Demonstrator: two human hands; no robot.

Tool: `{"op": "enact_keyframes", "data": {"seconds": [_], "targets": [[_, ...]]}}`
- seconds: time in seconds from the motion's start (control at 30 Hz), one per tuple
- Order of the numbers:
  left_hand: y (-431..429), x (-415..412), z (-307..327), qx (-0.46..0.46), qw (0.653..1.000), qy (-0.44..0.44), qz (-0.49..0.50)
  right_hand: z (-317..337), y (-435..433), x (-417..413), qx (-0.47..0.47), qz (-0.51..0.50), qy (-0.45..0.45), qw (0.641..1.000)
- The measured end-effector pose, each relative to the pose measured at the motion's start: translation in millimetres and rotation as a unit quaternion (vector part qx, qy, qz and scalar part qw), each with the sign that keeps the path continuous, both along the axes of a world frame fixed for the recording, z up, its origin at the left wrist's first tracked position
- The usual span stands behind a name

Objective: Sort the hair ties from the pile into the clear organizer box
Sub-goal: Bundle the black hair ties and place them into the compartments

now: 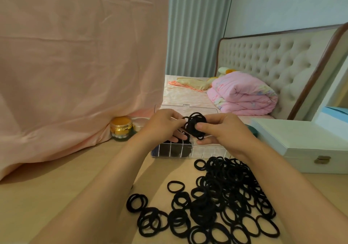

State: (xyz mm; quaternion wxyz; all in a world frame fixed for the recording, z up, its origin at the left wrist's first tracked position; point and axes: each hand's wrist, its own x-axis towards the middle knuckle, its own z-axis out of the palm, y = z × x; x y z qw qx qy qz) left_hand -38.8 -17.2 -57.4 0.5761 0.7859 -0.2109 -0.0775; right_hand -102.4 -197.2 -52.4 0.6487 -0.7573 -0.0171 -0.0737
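Observation:
A large pile of black hair ties (222, 202) is spread over the wooden table in front of me. Behind it stands the clear organizer box (207, 152), lid open; its left compartments hold black ties, its right ones look bare. Both hands are raised above the box and share a bunch of black hair ties (194, 125). My right hand (224, 132) pinches the bunch with thumb and fingers. My left hand (163, 125) pinches its left side with the fingertips.
A gold-lidded jar (121, 128) and a small round container (140, 124) stand left of the box, against a draped pink cloth (75, 65). A pale blue latched case (305, 144) sits to the right. A bed with a pink quilt (243, 93) lies behind the table.

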Motion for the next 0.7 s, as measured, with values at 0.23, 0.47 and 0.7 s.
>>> {"op": "enact_keyframes", "data": {"seconds": [0.23,0.47,0.7], "targets": [[4.8,-5.2,4.7,0.032,0.998,-0.027,-0.057,1.1,2.7,-5.6,-0.001,-0.01,0.007,1.0],[1.0,3.5,-2.5,0.044,0.996,-0.071,-0.021,9.6,-10.2,-4.5,-0.046,-0.117,-0.003,0.992],[2.0,13.2,-26.3,0.295,0.93,-0.214,-0.054,2.0,-0.2,22.5,-0.229,-0.169,0.04,0.958]]}}
